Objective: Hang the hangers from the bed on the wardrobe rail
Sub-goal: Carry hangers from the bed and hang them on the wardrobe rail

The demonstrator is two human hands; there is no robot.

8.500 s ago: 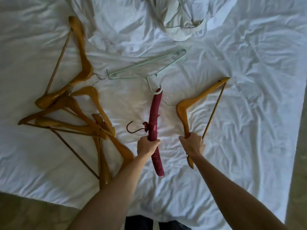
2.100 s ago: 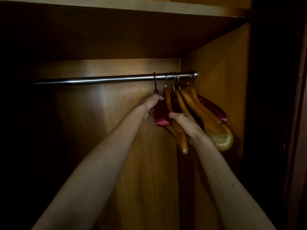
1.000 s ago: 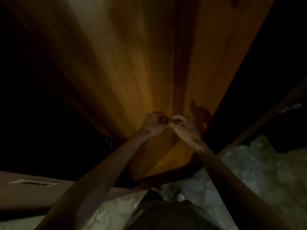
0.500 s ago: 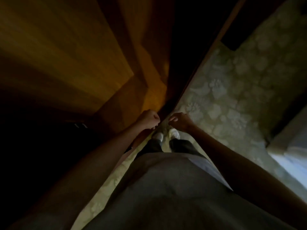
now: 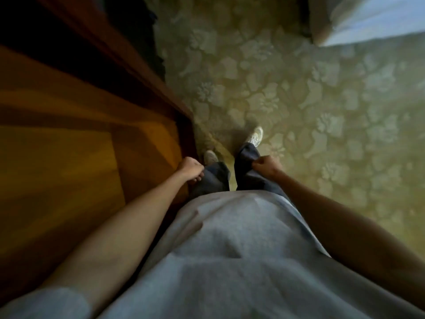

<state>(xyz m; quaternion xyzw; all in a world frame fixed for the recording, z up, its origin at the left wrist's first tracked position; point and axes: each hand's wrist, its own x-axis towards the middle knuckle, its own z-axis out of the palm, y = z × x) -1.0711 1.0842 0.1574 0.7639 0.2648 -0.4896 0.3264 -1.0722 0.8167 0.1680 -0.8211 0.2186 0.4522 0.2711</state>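
I am looking straight down at my own body. My left hand [image 5: 190, 169] hangs in front of my thigh with its fingers loosely curled and holds nothing. My right hand [image 5: 266, 165] hangs the same way on the other side, also holding nothing. The wooden wardrobe [image 5: 69, 134] fills the left of the view, right beside my left arm. A white corner of the bed [image 5: 372, 17] shows at the top right. No hanger and no rail is in view.
A patterned greenish carpet [image 5: 299, 88] covers the floor ahead and to the right. My feet in light shoes [image 5: 255, 137] stand close to the wardrobe's bottom edge [image 5: 184, 111]. The picture is blurred by motion.
My hands have let go of the hangers on the rail and dropped apart to my sides. The view has swung down and to the right, away from the wardrobe, and the bed has come into view.
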